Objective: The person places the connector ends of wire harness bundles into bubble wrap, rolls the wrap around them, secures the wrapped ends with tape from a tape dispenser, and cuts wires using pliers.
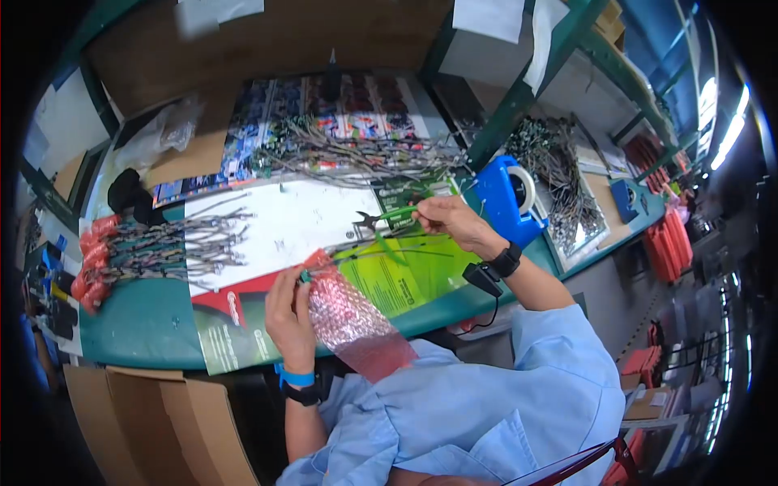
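Note:
My left hand (pixel 288 312) is closed on the upper edge of a pink bubble-wrap bag (pixel 348 312) that hangs over the table's front edge. Thin dark cables (pixel 381 247) extend from near the bag's top toward the right; whether their ends sit inside it is hidden. In my right hand (pixel 458 223) is a pair of green-handled cutters (pixel 397 213), held above the table by the handle ends, with the dark jaws pointing left. The jaws are above the printed sheet, apart from the bag.
Cable bundles with pink-wrapped ends (pixel 96 263) lie at left. More cables (pixel 348 154) are piled at the back. A blue tape dispenser (pixel 501 194) stands to the right, beside a tray of cables (pixel 555 174). An open cardboard box (pixel 150 421) is below the table.

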`<state>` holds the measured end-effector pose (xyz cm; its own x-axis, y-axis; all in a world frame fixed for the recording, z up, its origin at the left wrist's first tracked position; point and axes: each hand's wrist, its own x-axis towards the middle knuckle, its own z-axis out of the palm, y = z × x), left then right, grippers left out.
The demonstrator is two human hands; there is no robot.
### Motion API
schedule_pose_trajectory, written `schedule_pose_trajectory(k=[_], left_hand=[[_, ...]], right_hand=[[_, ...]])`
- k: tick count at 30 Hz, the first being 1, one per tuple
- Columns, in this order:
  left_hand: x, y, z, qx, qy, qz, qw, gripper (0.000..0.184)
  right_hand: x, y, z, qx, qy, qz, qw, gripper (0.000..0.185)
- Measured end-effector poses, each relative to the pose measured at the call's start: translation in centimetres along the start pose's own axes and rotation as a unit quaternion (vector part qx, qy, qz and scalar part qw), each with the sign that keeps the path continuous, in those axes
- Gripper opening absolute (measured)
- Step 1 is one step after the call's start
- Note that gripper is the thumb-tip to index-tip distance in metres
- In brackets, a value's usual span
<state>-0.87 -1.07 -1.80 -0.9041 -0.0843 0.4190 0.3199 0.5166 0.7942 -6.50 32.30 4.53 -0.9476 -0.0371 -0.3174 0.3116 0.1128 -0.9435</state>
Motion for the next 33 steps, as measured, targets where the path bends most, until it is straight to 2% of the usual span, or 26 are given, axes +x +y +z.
schedule_pose_trajectory(k=[1,2,4,5,7,8,9,10,11,12,14,15,17,18,21,22,26,28,29,31,32,33], left_hand=[[0.0,0.0,0.1,-0.001,0.001,0.003,1.0,0.026],[0.0,-0.1,0.2,-0.002,-0.003,-0.003,1.0,0.027],[-0.1,0.0,0.3,0.006,0.002,-0.002,1.0,0.027],[0.0,0.0,0.3,0.005,0.008,0.003,1.0,0.027],[0.0,0.2,0.2,0.016,-0.003,-0.009,1.0,0.027],[0.0,0.2,0.2,0.012,-0.003,-0.008,1.0,0.027],[0.0,0.2,0.2,0.008,-0.002,-0.008,1.0,0.027],[0.1,0.1,0.2,0.013,0.0,-0.011,1.0,0.027],[0.1,0.0,0.2,0.012,-0.002,-0.009,1.0,0.027],[0.0,0.0,0.2,0.012,-0.004,-0.009,1.0,0.027],[-0.1,-0.2,0.5,-0.009,0.008,-0.024,1.0,0.026],[-0.1,-0.1,0.4,-0.006,0.014,-0.027,1.0,0.026],[0.0,0.2,0.3,0.001,0.014,-0.023,1.0,0.026],[0.0,0.0,0.4,0.001,0.018,-0.018,1.0,0.026],[0.0,0.3,0.4,-0.004,0.027,-0.012,1.0,0.026],[0.1,0.3,0.3,-0.001,0.028,-0.006,1.0,0.026],[0.0,0.2,0.4,0.0,0.029,-0.009,1.0,0.027],[0.0,0.3,0.3,0.007,0.031,-0.005,0.999,0.027],[0.0,0.3,0.2,0.014,0.03,0.003,0.999,0.027],[0.0,0.2,0.4,0.015,0.037,0.006,0.999,0.027],[0.0,0.1,0.3,0.016,0.04,0.011,0.999,0.026],[0.0,0.1,0.3,0.017,0.043,0.009,0.999,0.026]], right_hand=[[-0.1,0.9,-0.2,0.005,-0.008,0.007,1.0,0.028],[-0.1,1.7,-0.4,-0.121,0.027,-0.049,0.991,0.029],[-0.3,2.5,-0.3,-0.351,0.1,-0.13,0.922,0.027],[0.0,3.3,-0.2,-0.346,0.096,-0.13,0.924,0.027],[0.7,4.5,0.5,-0.372,0.107,-0.286,0.877,0.034],[0.7,4.9,0.8,-0.368,0.103,-0.286,0.879,0.034],[0.3,4.0,1.5,-0.401,0.101,-0.266,0.871,0.043],[-0.2,3.1,2.2,-0.434,0.098,-0.245,0.861,0.055],[-0.4,2.2,2.6,-0.492,0.064,-0.196,0.846,0.077],[-0.5,2.3,3.2,-0.491,0.056,-0.196,0.847,0.077],[-0.4,2.4,4.7,-0.545,0.086,-0.237,0.799,0.091],[-0.4,2.2,5.1,-0.55,0.067,-0.226,0.801,0.099],[-0.1,2.8,5.5,-0.563,0.077,-0.258,0.782,0.094],[0.1,3.0,5.6,-0.553,0.076,-0.266,0.786,0.084],[0.0,3.4,5.8,-0.556,0.068,-0.269,0.783,0.073],[-0.6,3.1,6.1,-0.583,0.08,-0.3,0.751,0.063],[-0.6,3.5,6.0,-0.616,0.081,-0.336,0.708,0.056],[-0.4,3.5,5.8,-0.622,0.112,-0.396,0.666,0.051],[-0.1,3.4,5.6,-0.622,0.11,-0.399,0.665,0.051],[0.4,2.8,5.4,-0.547,0.082,-0.409,0.726,0.043],[0.3,2.5,5.6,-0.547,0.079,-0.411,0.725,0.043],[-0.2,1.3,6.1,-0.466,0.031,-0.363,0.807,0.041]])
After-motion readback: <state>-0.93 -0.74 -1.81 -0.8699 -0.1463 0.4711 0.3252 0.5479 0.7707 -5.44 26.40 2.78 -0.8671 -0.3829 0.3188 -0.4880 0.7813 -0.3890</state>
